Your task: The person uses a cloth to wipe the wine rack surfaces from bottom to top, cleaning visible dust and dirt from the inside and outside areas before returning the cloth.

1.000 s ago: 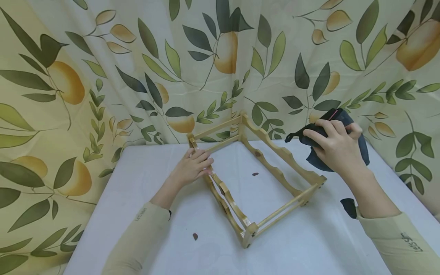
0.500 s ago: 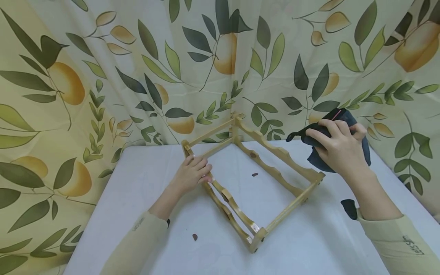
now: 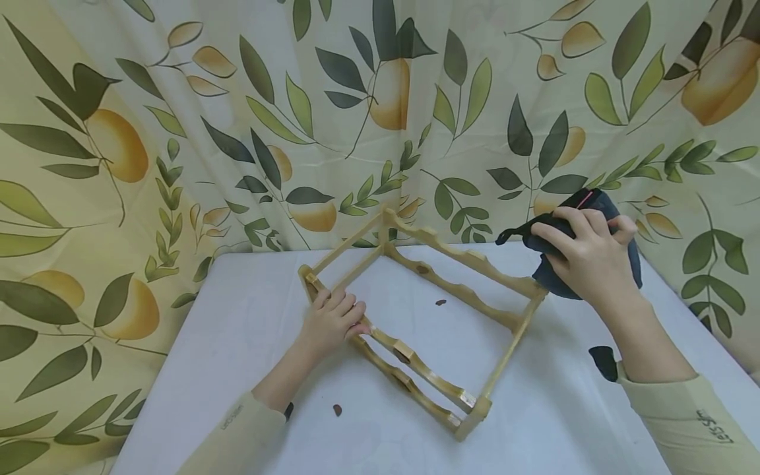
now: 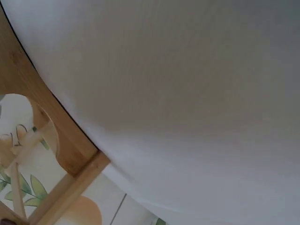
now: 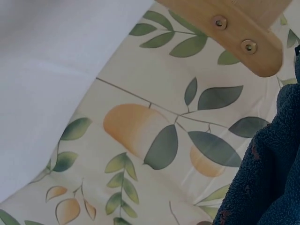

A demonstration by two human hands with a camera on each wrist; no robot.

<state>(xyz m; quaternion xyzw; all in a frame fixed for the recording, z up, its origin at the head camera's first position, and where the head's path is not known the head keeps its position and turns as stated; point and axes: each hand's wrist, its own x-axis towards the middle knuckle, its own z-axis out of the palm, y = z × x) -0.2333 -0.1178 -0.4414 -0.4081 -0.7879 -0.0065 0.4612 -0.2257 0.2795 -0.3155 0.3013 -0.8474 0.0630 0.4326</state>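
Observation:
A light wooden rack (image 3: 463, 291) with wavy-edged rails stands mid-table in the head view. My left hand (image 3: 332, 324) grips its left side near the left corner, fingers over the top rail. The left wrist view shows a rail and end post of the rack (image 4: 77, 140); there the hand is out of sight. My right hand (image 3: 589, 257) holds a bunched dark blue cloth (image 3: 555, 278) with a black loop and a pink line, just beyond the rack's right corner. In the right wrist view, the cloth (image 5: 267, 173) looks fluffy and specked, near a bolted wooden end (image 5: 269, 58).
Two small reddish-brown bits lie on the white table, one inside the rack's outline (image 3: 441, 303) and one at the front left (image 3: 337, 410). Behind the table hangs a curtain (image 3: 469, 171) printed with fruit and leaves.
The rack has turned counter-clockwise on the table: its far corner went left, its near corner right. My left hand came slightly nearer with it. The right hand and cloth stayed almost still.

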